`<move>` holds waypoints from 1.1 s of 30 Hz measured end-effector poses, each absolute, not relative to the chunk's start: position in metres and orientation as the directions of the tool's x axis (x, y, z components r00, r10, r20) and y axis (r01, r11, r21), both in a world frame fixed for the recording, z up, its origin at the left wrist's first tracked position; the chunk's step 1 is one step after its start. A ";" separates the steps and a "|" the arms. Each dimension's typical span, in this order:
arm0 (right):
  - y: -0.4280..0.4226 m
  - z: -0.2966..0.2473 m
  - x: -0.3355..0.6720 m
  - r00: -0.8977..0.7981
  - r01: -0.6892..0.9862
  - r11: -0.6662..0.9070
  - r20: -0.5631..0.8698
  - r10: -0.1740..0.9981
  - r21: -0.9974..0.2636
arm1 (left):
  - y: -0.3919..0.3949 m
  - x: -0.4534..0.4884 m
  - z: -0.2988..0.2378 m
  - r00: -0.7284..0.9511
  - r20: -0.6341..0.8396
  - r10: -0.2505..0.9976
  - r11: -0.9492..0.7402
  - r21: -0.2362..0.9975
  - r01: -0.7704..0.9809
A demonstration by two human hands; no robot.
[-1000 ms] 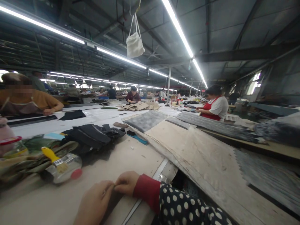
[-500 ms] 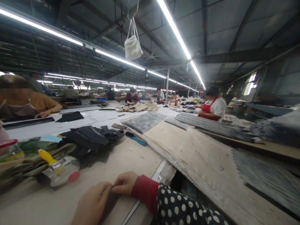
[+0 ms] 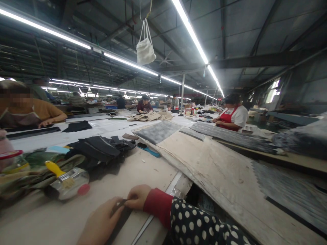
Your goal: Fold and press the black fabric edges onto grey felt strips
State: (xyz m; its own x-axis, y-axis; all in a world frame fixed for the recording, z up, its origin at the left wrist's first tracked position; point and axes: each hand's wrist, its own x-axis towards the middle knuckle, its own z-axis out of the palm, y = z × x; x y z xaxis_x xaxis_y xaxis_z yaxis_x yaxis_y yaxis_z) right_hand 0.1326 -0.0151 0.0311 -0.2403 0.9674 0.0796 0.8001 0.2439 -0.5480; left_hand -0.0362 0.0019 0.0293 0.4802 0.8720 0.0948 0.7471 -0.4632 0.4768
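Observation:
A narrow dark fabric strip (image 3: 122,217) runs from between my hands down toward the bottom edge of the view. My left hand (image 3: 103,217) is closed, its thumb and fingers pinching the strip near its upper end. Right beside it, my right hand (image 3: 138,197) pinches the tip of the same strip, with a red cuff and dotted sleeve behind it. Both hands are just above the pale tabletop (image 3: 63,224). Part of the strip is hidden by the left hand.
To the left lie a yellow-handled brush (image 3: 60,173) on a clear container (image 3: 74,182), a red-lidded jar (image 3: 12,160) and dark fabric pieces (image 3: 97,149). A large beige sheet (image 3: 204,156) slopes along the right. Co-workers sit and stand around; a white bag (image 3: 145,51) hangs overhead.
My hands stay close together, and more of the dark strip shows below them. The right hand has shifted slightly up. The surroundings are nearly the same.

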 end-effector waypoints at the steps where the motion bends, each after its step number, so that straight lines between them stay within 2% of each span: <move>1: -0.014 0.030 0.133 -0.238 0.800 0.245 0.084 0.968 -0.548 | 0.002 -0.037 0.029 0.481 0.092 0.872 -0.462 0.482 0.745; 8: -0.006 0.015 0.137 -0.132 0.807 0.199 0.158 0.979 -0.556 | 0.010 -0.050 0.029 0.506 -0.049 0.861 -0.393 0.566 0.724; 13: -0.001 0.018 0.143 -0.003 0.826 0.082 0.141 0.990 -0.558 | 0.019 -0.059 0.027 0.534 -0.051 0.844 -0.374 0.658 0.654; 17: 0.001 0.024 0.153 0.035 0.874 0.073 0.213 0.976 -0.481 | 0.017 -0.059 0.029 0.547 -0.034 0.836 -0.401 0.643 0.652; 20: -0.001 0.024 0.165 0.034 0.880 0.076 0.223 0.974 -0.468 | 0.009 -0.054 0.032 0.513 0.033 0.858 -0.438 0.568 0.697; 24: 0.004 0.017 0.186 -0.013 0.880 0.112 0.212 0.977 -0.463 | 0.004 -0.046 0.028 0.475 0.091 0.875 -0.454 0.493 0.742; 26: 0.006 0.015 0.192 -0.072 0.893 0.167 0.232 0.970 -0.419 | 0.004 -0.043 0.025 0.463 0.107 0.880 -0.454 0.477 0.753; 30: 0.004 0.018 0.182 -0.284 0.901 0.374 0.352 0.892 -0.221 | 0.003 -0.040 0.020 0.447 0.143 0.883 -0.460 0.456 0.762; 33: 0.003 0.020 0.163 -0.441 0.846 0.511 0.339 0.831 -0.150 | 0.003 -0.039 0.018 0.449 0.184 0.875 -0.482 0.433 0.762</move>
